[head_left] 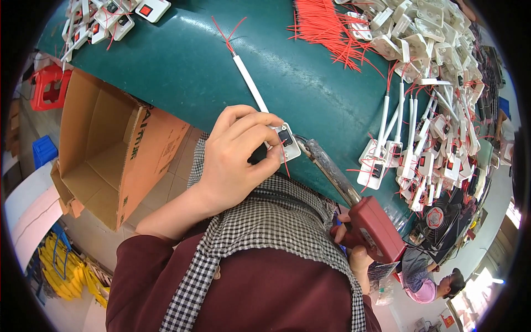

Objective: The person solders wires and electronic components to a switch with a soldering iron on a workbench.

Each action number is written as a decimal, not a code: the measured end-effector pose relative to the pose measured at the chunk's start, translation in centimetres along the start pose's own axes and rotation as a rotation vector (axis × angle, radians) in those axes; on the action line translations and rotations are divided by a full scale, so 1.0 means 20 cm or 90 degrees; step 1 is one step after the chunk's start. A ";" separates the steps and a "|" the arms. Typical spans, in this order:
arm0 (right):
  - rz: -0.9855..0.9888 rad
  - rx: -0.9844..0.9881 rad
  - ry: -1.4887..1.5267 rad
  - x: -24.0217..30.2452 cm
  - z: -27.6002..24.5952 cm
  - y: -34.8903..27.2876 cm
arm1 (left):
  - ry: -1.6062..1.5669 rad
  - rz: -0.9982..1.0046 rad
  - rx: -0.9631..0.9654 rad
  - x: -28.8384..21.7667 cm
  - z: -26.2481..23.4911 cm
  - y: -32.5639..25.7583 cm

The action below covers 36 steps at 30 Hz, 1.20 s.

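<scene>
My left hand (235,152) is closed at the near edge of the bench, pinching a small white plastic switch housing (291,152) and a red wire at it. A black switch part sits inside the housing. From it a white tube (249,82) runs away over the bench and ends in two red wires (227,40). My right hand (358,259), partly hidden, is wrapped round the handle of a dark red soldering gun (377,228). The gun's metal stem points up and left, its tip close beside the housing; whether they touch I cannot tell.
Several wired white housings (373,166) lie at right, below a heap of bare white casings (428,33). Cut red wires (326,27) are bundled at the back. More switch housings (99,25) sit far left. An open cardboard box (149,149) stands left of the green bench (182,61).
</scene>
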State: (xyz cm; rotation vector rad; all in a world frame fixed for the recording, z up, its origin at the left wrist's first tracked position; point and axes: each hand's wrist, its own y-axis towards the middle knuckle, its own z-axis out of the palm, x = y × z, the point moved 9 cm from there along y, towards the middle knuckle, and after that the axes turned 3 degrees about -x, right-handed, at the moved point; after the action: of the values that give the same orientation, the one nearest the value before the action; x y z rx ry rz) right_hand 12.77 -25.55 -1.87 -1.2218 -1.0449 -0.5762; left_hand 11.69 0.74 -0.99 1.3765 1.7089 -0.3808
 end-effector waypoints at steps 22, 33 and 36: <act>-0.147 -0.066 0.039 0.04 -0.08 -0.04 | 0.385 0.149 -0.003 0.14 0.09 0.78; -0.155 -0.060 0.047 0.05 -0.10 -0.03 | 0.319 0.012 0.129 0.25 0.08 0.79; -0.161 -0.073 0.039 0.04 -0.11 -0.04 | 0.322 0.037 0.119 0.24 0.09 0.79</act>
State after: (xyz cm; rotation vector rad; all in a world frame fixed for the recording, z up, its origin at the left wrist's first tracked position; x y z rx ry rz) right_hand 13.18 -27.64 -0.73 -1.1717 -1.1347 -0.8743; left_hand 26.59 7.87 -1.35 1.7627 2.0712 -0.1676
